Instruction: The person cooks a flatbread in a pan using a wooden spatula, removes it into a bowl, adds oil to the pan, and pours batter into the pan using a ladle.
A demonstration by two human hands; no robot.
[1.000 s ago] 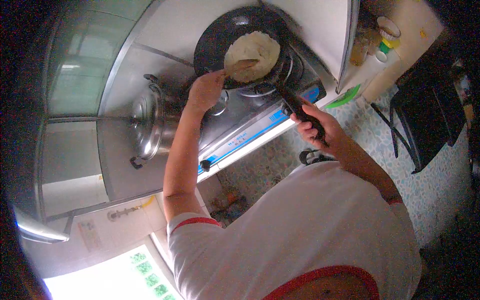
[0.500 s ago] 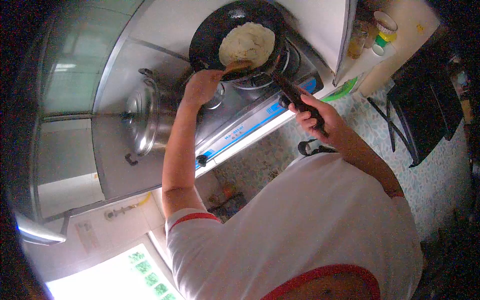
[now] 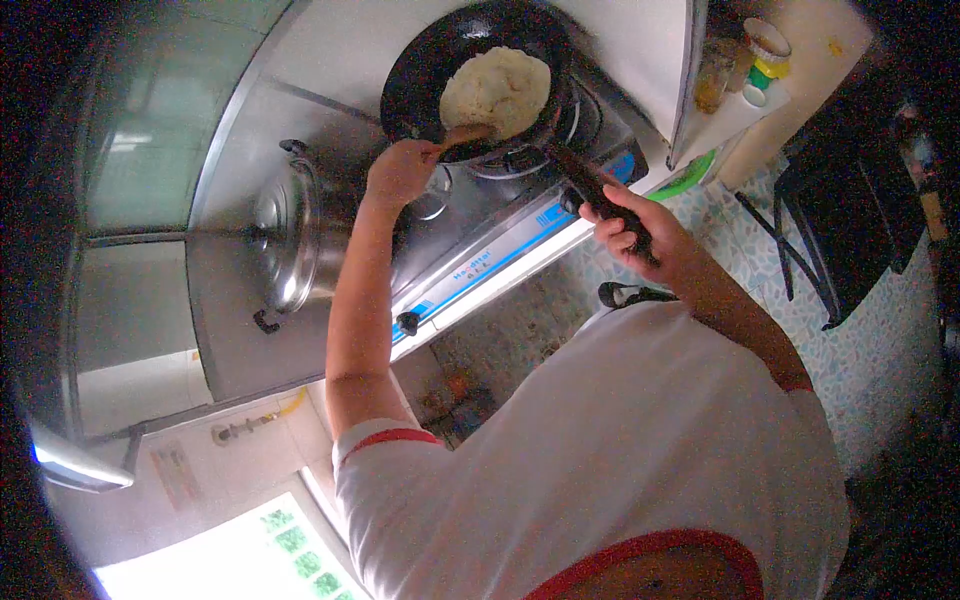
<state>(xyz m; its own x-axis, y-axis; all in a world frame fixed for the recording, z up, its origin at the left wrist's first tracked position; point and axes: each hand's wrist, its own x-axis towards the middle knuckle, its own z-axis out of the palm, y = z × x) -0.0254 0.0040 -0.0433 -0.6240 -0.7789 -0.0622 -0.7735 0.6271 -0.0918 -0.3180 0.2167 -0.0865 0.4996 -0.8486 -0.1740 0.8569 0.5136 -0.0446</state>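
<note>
A black wok sits over the stove burner with a pale, round pancake in it. My left hand is closed around a wooden spatula, whose blade lies at the pancake's near edge. Whether the blade reaches under the pancake I cannot tell. On the other side, my right hand wraps round the wok's long dark handle.
Left of my left arm stands a lidded steel pot on the steel stove top. Jars and small containers stand on a shelf at upper right. A black folding chair is on the patterned floor.
My left hand and the spatula have shifted slightly left, drawing the blade back a little along the pancake's edge. My right hand still grips the handle.
</note>
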